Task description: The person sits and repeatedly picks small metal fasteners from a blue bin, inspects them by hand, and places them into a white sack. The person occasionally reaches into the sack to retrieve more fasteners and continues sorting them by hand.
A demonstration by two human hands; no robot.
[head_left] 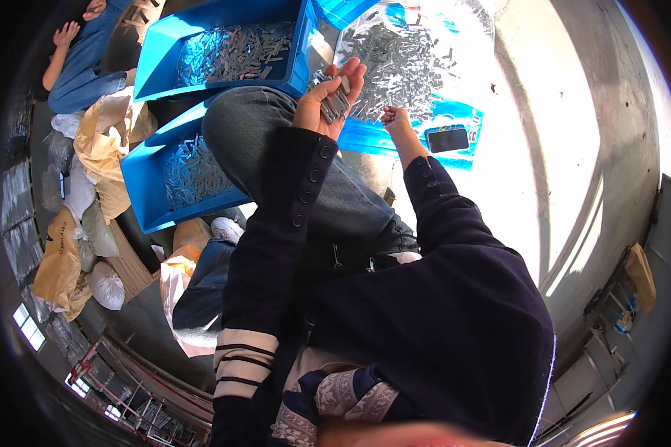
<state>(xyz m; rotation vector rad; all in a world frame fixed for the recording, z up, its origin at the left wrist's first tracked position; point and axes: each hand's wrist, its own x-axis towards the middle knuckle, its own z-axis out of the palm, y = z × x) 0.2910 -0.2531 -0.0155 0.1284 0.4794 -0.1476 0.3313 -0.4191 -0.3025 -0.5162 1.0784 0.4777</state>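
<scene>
My left hand (315, 106) is turned palm up and curled around several small flat metal strips (335, 105). It is above my bent knee, beside the near edge of the pile. My right hand (397, 118) is at the front edge of a spread pile of loose silvery metal strips (389, 63). Its fingers are pressed together, and whatever is between them is too small to make out. Under the pile lies a blue and white plastic sheet (466, 113). A dark-screened phone (447, 139) rests on that sheet, to the right of my right hand.
Left of my knee stand two blue bins, a far one (156, 63) and a near one (143, 175), both holding metal strips. Another person's hand (65, 34) shows at the upper left. Brown sacks (101, 156) and a white bag (106, 286) lie further left. Concrete floor (529, 194) stretches right.
</scene>
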